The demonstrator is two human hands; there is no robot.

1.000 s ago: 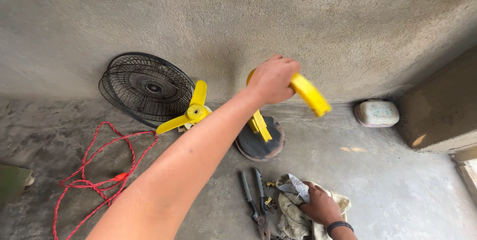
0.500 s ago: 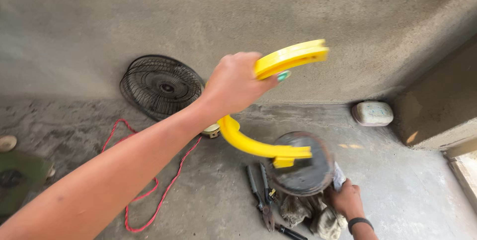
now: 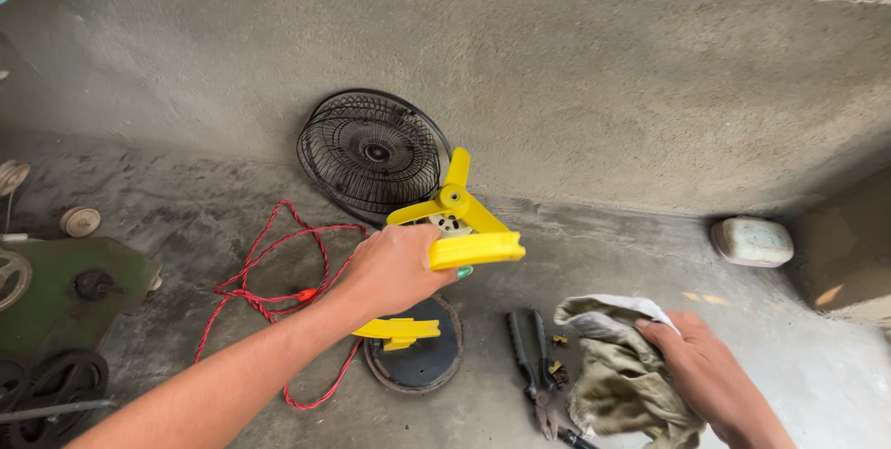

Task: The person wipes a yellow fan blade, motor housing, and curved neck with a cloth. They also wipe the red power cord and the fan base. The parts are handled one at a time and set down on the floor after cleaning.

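My left hand (image 3: 394, 268) grips a yellow curved fan bracket (image 3: 475, 250) and holds it above the concrete floor. Its lower end joins a round dark fan base (image 3: 419, 356) resting on the floor. Behind the bracket sits a yellow three-blade fan propeller (image 3: 452, 198). My right hand (image 3: 707, 370) holds a dirty beige rag (image 3: 617, 370) at the lower right. Dark pliers (image 3: 531, 356) lie on the floor between the base and the rag.
A black wire fan guard (image 3: 371, 152) leans against the grey concrete wall. A red cord (image 3: 269, 291) loops on the floor at left. Green machinery with pulleys (image 3: 56, 291) stands at far left. A pale rounded block (image 3: 752, 240) lies at right.
My left hand has lowered the yellow bracket from high against the wall down towards the floor. My right hand has lifted the rag.
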